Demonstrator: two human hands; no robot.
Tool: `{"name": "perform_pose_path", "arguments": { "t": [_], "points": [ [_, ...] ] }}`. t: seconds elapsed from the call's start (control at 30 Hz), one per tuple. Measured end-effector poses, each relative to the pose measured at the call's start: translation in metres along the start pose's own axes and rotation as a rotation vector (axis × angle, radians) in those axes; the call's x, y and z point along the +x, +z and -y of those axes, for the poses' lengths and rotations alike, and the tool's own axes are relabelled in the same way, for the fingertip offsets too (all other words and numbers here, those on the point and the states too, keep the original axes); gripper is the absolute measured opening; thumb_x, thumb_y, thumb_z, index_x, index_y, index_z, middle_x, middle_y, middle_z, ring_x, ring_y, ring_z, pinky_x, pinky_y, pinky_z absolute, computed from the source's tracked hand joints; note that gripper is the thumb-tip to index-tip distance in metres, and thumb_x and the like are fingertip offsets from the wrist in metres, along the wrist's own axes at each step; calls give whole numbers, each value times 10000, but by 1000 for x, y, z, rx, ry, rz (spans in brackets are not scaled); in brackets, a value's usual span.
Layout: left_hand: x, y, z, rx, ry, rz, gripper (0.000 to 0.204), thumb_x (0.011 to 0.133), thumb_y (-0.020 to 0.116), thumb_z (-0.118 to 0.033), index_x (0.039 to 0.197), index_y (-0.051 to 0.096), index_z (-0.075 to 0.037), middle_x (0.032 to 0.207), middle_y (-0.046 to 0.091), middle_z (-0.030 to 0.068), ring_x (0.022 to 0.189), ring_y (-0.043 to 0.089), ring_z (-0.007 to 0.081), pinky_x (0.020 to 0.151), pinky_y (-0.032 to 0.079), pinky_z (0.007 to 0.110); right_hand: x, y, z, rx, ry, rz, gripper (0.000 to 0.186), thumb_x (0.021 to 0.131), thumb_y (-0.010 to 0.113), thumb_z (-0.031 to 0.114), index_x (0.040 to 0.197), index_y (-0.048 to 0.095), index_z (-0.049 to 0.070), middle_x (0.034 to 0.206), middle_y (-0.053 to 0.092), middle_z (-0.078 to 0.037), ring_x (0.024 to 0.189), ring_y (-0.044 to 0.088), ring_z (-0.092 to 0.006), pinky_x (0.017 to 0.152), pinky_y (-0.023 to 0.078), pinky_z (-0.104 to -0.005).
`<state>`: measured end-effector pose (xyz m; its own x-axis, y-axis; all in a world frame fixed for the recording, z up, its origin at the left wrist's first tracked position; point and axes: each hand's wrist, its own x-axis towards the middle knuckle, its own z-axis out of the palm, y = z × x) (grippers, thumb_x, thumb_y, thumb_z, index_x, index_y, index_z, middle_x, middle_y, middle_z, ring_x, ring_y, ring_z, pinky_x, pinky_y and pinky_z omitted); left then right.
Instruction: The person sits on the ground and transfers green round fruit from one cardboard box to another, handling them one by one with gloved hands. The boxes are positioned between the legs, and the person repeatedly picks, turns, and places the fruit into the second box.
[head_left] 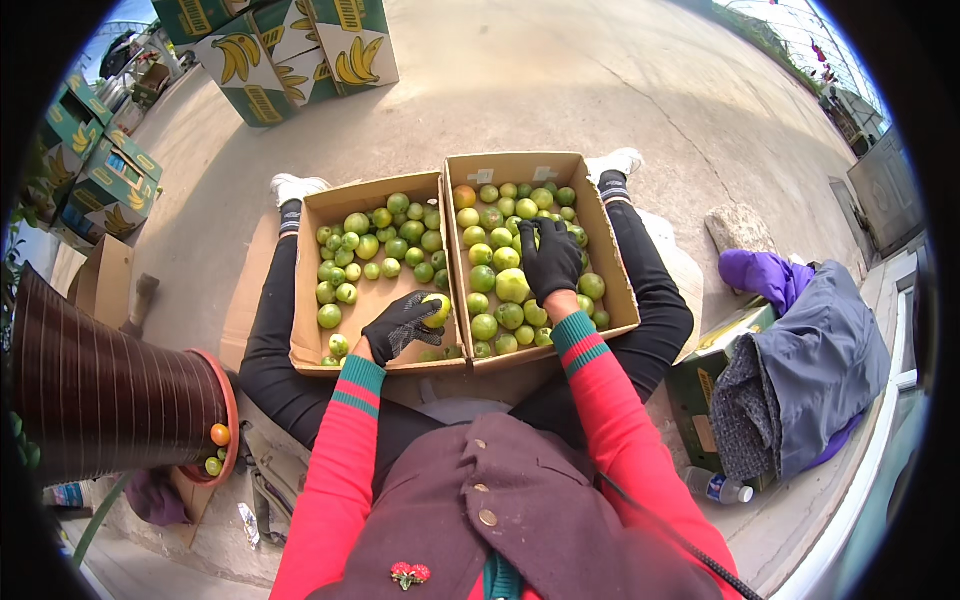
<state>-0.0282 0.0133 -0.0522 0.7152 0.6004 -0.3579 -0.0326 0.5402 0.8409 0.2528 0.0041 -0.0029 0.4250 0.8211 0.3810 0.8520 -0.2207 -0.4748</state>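
Note:
My left hand [397, 325], in a black dotted glove, is closed around a yellow-green tomato [437, 311] over the near right part of the left cardboard box [300, 290]. Green tomatoes [397, 247] lie loosely in that box, with bare cardboard showing at its near middle. My right hand [551, 258], also black-gloved, reaches down over the right cardboard box [622, 290]. Its fingers are apart, their tips among the tomatoes [504, 258], and no held tomato shows; the palm side is hidden. A more orange tomato [464, 196] sits in that box's far left corner.
My outstretched legs flank both boxes. Banana boxes [300, 60] are stacked at the far left. A brown ribbed basket [120, 390] lies on its side at left with a few tomatoes at its rim. At right are a jacket [810, 350] on a carton and a plastic bottle [722, 487].

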Motion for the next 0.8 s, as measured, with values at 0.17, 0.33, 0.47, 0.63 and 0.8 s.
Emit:
{"name": "perform_pose_path", "arguments": {
  "t": [0.17,0.33,0.47,0.63,0.8],
  "points": [
    [2,12,-6,33,9,-8,454,952,635,-354,1279,547,-51,1144,591,59,1000,618,181,758,599,375,36,14,-58,-170,132,483,512,955,468,526,1209,628,111,1211,635,-171,1131,580,-365,980,437,-470],
    [-3,15,-5,56,-5,-67,444,948,643,-353,1257,556,-46,1135,591,67,989,622,186,755,602,375,15,34,-54,-290,-68,176,536,947,488,534,1261,605,117,1224,626,-141,1129,575,-351,997,419,-463],
    [2,12,0,22,57,-110,423,1002,540,-372,1269,561,-45,1041,652,90,824,656,193,723,578,346,6,26,-43,-33,-130,144,443,952,538,440,1232,611,105,1175,635,-136,1097,578,-346,962,437,-452],
    [1,0,-3,-139,187,-93,402,1038,460,-325,1304,518,-28,1020,669,126,763,659,206,649,572,321,-23,-20,34,450,-556,110,363,943,608,310,1259,611,132,1086,653,-122,1022,608,-318,853,493,-412],
    [-2,17,-6,243,287,-131,398,1039,455,-316,1321,489,-37,997,651,111,739,652,202,595,559,321,-75,-14,71,384,-687,394,653,863,688,375,1432,429,186,1234,573,-129,1048,605,-329,864,503,-422]
  ]
}}
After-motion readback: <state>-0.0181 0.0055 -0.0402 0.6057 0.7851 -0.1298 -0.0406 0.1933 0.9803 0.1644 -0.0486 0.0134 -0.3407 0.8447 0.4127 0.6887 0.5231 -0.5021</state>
